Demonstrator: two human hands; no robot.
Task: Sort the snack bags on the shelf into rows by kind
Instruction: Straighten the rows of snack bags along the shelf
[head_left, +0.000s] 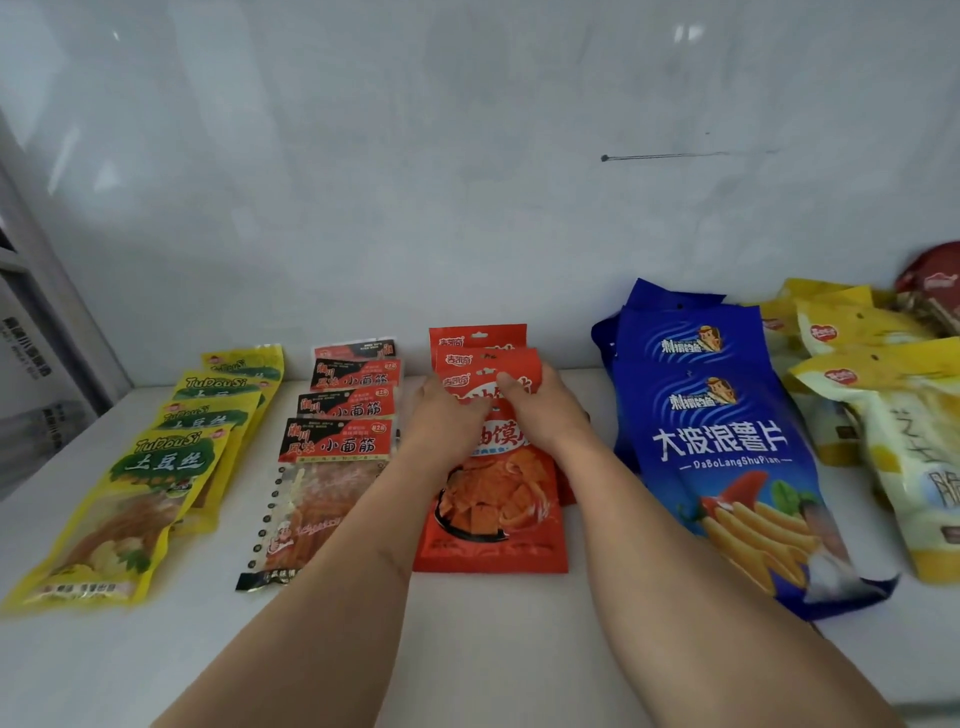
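Both hands sit on the orange-red bags (491, 499) at the centre of the frame, on the white shelf (467, 649). The left hand (449, 415) lies on the top bag, fingers loosely bent; the right hand (535, 410) grips its upper edge. At left lie yellow bags (130, 499) and red-black bags (322, 483); at right, blue bags (727, 457).

White shelf (363, 649), flat against a pale back wall. Orange-red bags (491, 519) in an overlapping row at the middle, running back toward the wall. Just left of those, red-and-black bags (322, 499) in a like row; farther left, yellow bags (104, 535). Right of the orange-red row, blue chip bags (727, 457), then pale yellow bags (904, 447) at the far right.
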